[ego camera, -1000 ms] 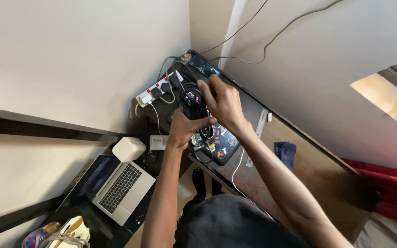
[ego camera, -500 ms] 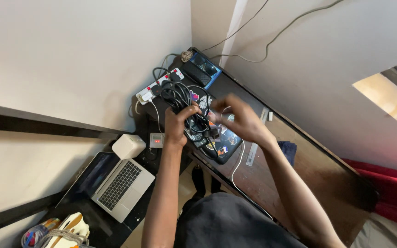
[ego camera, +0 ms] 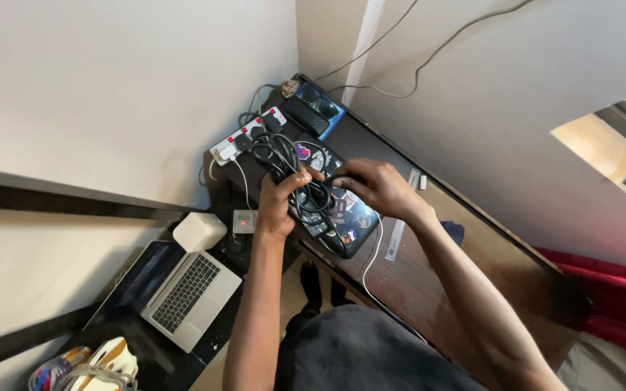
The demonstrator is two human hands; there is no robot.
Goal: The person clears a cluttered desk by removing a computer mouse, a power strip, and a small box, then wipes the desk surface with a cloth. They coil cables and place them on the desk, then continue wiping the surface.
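Left hand (ego camera: 278,206) grip clenched round bundle of tangled black cable (ego camera: 295,174), held just above dark sticker-covered closed laptop (ego camera: 356,224) on brown wooden surface (ego camera: 436,268). Right hand (ego camera: 374,190) fingers pinching cable loops beside it. Cable runs back to white power strip with red switches (ego camera: 244,136) near wall. Risk, as I judge: tugging bundle could yank plug loose or drag strip; loops could snag thin white cord (ego camera: 372,253) nearby.

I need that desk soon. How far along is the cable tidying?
Mostly gathered: the left hand grips a black cable bundle over the stickered laptop. The right hand works its loose end. Cables remain plugged in the power strip.
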